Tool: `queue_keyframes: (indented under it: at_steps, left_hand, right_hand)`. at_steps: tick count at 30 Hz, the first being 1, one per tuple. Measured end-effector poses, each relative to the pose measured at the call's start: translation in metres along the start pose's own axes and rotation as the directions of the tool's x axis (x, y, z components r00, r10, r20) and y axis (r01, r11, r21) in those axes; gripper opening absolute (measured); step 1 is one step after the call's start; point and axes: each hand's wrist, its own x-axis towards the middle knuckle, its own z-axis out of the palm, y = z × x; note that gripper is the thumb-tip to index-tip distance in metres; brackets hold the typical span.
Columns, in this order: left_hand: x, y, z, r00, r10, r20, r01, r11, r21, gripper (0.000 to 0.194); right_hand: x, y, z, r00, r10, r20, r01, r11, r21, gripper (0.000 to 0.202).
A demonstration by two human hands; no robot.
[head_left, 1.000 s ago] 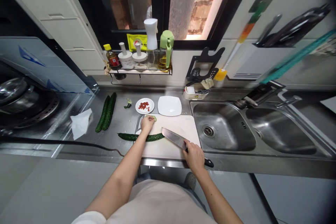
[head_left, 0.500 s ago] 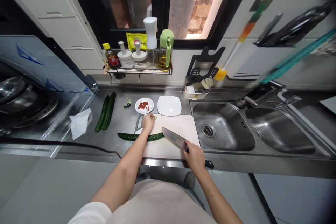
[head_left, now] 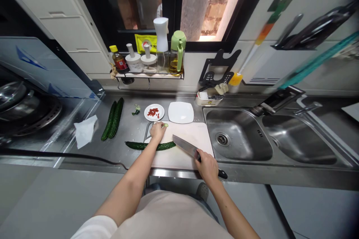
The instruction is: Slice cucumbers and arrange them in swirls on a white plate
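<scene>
Fingers of my left hand pinched a green piece over the white board, while nearer me the cucumber stretched leftward off it, right end beside the knife my right hand gripped.

Green cucumber lying crosswise, knife tilted beside it

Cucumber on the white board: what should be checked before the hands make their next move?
1. Knife gripped by its handle in the right hand: ok.
2. Left hand, fingers included, away from the blade: ok.
3. Cucumber lying fully on the cutting board: not ok, its left end reaches over the counter.
4. Square plate empty: ok.
5. Board secure against slipping: cannot tell.
</scene>
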Motion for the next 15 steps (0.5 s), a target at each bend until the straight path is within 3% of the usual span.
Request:
queue_keyframes:
  at_steps: [11, 15]
  left_hand:
    - [-0.015, 0.001, -0.015, 0.997, -0.07, -0.01, 0.068, 0.99, -0.12, 0.019]
    - [-0.038, -0.003, -0.02, 0.999, 0.033, -0.002, -0.033, 0.99, -0.135, 0.018]
  right_hand:
    - [0.0, 0.002, 0.003, 0.997, 0.077, -0.003, -0.076, 0.983, 0.169, 0.026]
    - [0.003, 0.001, 0.007, 0.991, 0.124, 0.041, -0.131, 0.965, 0.229, 0.03]
